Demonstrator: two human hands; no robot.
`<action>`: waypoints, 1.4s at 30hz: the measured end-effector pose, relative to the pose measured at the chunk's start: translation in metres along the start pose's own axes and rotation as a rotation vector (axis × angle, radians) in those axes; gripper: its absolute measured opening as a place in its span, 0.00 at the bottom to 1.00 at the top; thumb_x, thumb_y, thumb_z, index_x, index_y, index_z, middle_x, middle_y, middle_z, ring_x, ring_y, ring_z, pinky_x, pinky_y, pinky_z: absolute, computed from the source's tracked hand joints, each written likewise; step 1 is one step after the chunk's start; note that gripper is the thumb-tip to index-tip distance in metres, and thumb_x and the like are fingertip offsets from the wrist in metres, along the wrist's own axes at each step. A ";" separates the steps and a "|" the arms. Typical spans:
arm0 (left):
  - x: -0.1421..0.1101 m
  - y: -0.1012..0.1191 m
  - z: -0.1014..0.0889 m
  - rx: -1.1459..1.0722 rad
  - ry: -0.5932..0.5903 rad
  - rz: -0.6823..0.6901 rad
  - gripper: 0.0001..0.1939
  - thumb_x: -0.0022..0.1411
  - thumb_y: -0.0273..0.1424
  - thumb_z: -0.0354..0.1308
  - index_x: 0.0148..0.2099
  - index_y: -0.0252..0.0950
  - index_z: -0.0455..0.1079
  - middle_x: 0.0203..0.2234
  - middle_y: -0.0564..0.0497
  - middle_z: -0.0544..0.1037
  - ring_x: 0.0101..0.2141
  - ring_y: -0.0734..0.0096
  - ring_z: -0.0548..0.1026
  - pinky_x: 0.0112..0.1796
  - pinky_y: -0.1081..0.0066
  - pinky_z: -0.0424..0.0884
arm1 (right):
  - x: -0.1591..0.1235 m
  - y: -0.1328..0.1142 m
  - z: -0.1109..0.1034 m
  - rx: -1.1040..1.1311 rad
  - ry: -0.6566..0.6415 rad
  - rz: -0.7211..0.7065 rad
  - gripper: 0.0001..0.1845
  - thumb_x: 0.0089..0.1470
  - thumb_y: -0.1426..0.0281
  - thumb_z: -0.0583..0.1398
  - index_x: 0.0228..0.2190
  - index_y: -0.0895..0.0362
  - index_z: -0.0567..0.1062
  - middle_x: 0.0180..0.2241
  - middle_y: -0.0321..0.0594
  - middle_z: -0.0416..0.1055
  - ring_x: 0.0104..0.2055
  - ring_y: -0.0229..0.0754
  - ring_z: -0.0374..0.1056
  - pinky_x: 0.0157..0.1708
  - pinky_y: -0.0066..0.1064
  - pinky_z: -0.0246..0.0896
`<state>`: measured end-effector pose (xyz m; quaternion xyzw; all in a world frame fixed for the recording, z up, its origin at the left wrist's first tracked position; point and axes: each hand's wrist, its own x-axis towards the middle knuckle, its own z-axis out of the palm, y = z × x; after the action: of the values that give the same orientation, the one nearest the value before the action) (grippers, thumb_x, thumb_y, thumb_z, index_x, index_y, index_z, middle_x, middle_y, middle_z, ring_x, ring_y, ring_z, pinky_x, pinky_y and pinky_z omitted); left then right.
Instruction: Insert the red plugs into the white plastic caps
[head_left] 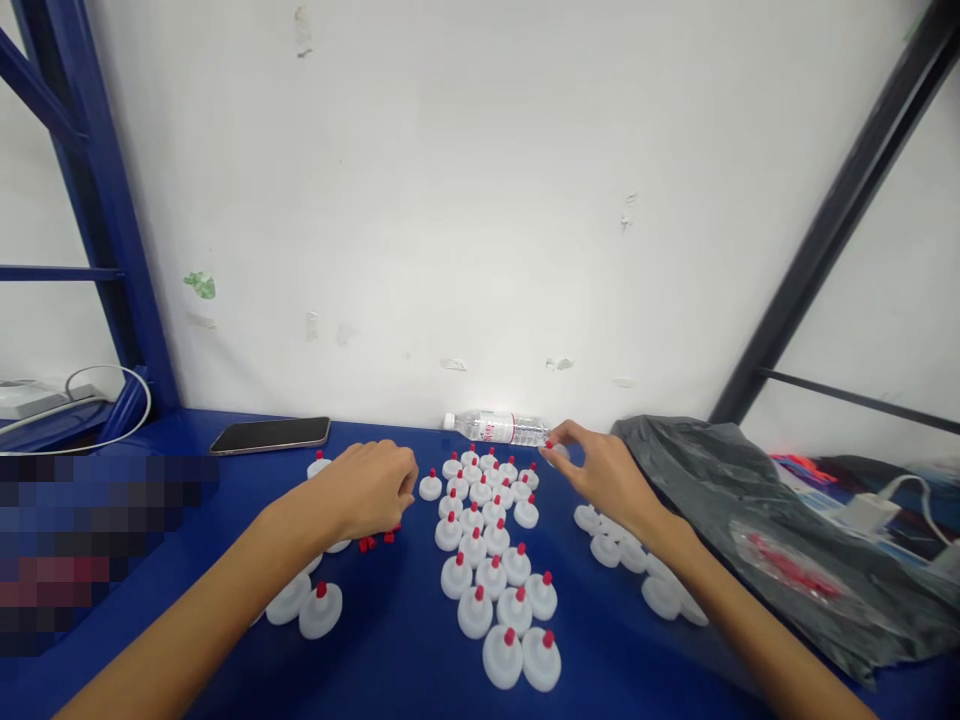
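My right hand (600, 465) pinches a white cap with a red tip (556, 453) between thumb and fingers, close to the wall side of the table. My left hand (371, 487) is curled with its back to me, over a few small red tips (367, 543); whatever its fingers hold is hidden. Between the hands stands a cluster of white caps with red tips (475, 545). More capped pieces (321, 610) sit beside and partly under my left forearm. Plain white caps (660, 597) without visible red tips lie by my right forearm, partly covered by it.
A clear plastic bottle (499, 428) lies on its side against the wall. A phone (270, 435) rests at the back left of the blue table (405, 640). On the right, a dark grey plastic bag (697, 470) carries a clear packet of red pieces (795, 568). Metal posts flank both sides.
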<state>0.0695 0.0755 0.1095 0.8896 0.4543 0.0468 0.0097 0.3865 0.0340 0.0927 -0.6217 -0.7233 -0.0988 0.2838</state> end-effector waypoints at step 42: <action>0.005 0.031 0.012 0.069 0.318 0.147 0.10 0.67 0.28 0.47 0.40 0.38 0.70 0.35 0.49 0.77 0.29 0.64 0.76 0.27 0.66 0.55 | -0.009 -0.020 -0.008 0.433 -0.253 0.057 0.09 0.65 0.60 0.53 0.38 0.52 0.66 0.34 0.37 0.77 0.34 0.41 0.76 0.34 0.32 0.70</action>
<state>0.0989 0.0616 0.1000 0.9015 0.3853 0.1720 -0.0962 0.3703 0.0185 0.0987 -0.5739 -0.7396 0.1451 0.3202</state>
